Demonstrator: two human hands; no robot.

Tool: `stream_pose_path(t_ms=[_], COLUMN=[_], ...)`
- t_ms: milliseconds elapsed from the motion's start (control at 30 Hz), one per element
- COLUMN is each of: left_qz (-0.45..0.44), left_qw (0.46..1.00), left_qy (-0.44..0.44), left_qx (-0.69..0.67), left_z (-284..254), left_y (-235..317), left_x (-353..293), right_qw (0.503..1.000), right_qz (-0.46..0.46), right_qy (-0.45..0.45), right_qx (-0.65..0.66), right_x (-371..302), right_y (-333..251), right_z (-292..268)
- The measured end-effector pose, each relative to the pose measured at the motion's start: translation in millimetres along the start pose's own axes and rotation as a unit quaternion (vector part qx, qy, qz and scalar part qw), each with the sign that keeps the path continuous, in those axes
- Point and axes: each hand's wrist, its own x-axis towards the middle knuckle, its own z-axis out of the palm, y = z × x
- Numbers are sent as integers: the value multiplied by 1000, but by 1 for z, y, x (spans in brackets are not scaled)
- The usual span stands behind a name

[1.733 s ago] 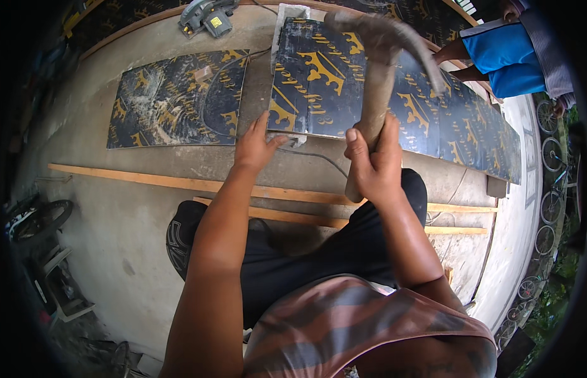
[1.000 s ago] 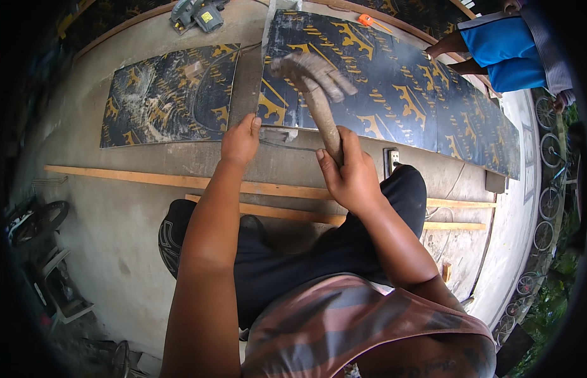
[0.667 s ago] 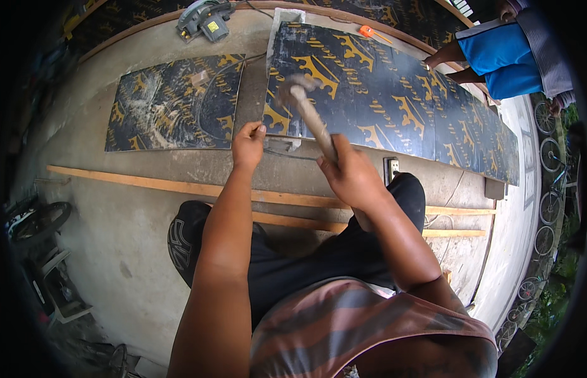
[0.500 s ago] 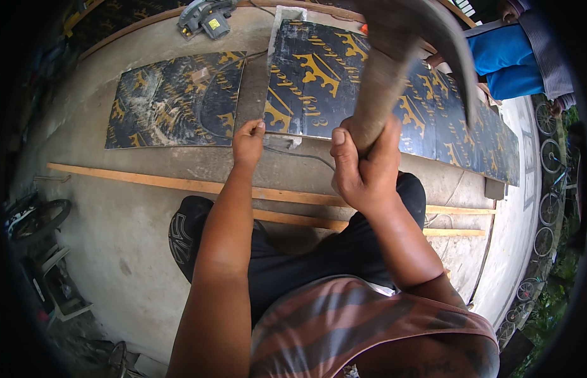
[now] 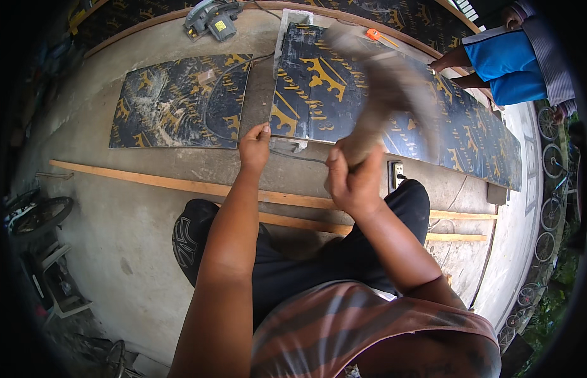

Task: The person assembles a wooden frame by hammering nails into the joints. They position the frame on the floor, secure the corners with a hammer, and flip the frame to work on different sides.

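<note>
My right hand [image 5: 358, 179] is wrapped round the wooden handle of a hammer [image 5: 372, 116], raised above the black plywood panel [image 5: 319, 94] with yellow crown prints. The hammer's head is smeared by motion. At the panel's near left corner, my left hand [image 5: 254, 148] is closed in a pinch, thumb and fingertips touching the corner. Whatever small thing may be between them is hidden. That corner lies near a grey block [image 5: 296, 145] that shows under the panel's near edge.
A smaller dusty printed panel [image 5: 174, 104] lies to the left. Beyond it are a circular saw [image 5: 215, 22] and an orange tool [image 5: 373, 34]. Wooden strips [image 5: 148, 183] cross the floor before my legs. A power socket [image 5: 396, 173] sits by my right knee. A person in blue shorts [image 5: 505, 66] stands far right.
The hammer has swung lower and its head has come down toward the panel. My right hand has dropped slightly left. My left hand keeps its pinch at the corner.
</note>
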Motion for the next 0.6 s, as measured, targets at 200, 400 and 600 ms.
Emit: stream_pose_path(t_ms=[200, 400, 600], left_qz=[17, -1, -14], left_qw=[998, 1000, 1000], left_qy=[12, -9, 0], left_qx=[63, 20, 16], left_z=[-16, 2, -18], left_y=[-11, -11, -16], left_x=[4, 7, 6], right_qw=[923, 988, 917], right_qz=[151, 60, 147], right_qy=[-294, -83, -301], right_qx=[-199, -115, -216], right_x=[17, -8, 10], right_y=[-17, 10, -2], right_z=[-20, -6, -17])
